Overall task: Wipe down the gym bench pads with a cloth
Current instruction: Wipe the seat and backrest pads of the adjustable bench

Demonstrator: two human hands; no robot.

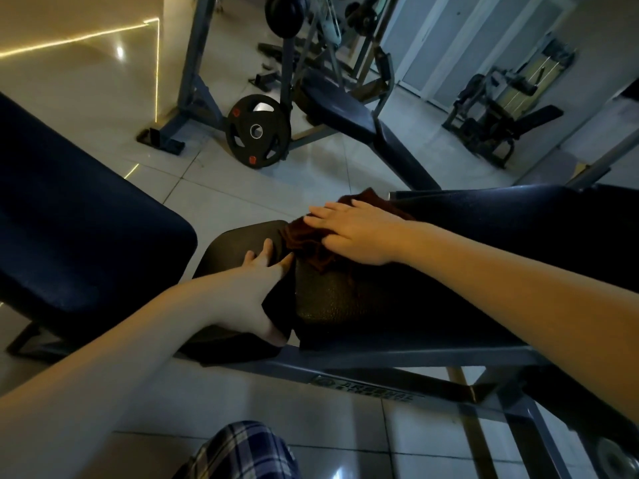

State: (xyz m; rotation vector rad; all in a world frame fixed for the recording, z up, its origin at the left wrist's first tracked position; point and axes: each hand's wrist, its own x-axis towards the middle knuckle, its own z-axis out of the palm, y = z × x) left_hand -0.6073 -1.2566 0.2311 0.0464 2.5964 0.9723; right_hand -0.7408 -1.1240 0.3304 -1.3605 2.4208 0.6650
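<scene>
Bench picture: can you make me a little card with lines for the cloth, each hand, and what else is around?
cloth: dark red, bunched on the long pad
right hand: flat on the cloth, pressing it down
left hand: rests on the small pad, fingers straight
pads: side by side with a gap between them
behind: weight plate on the floor, leaning on a rack

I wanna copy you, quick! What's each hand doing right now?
Left hand: open, fingers resting on the seat pad.
Right hand: open, pressing flat on the cloth.
</scene>
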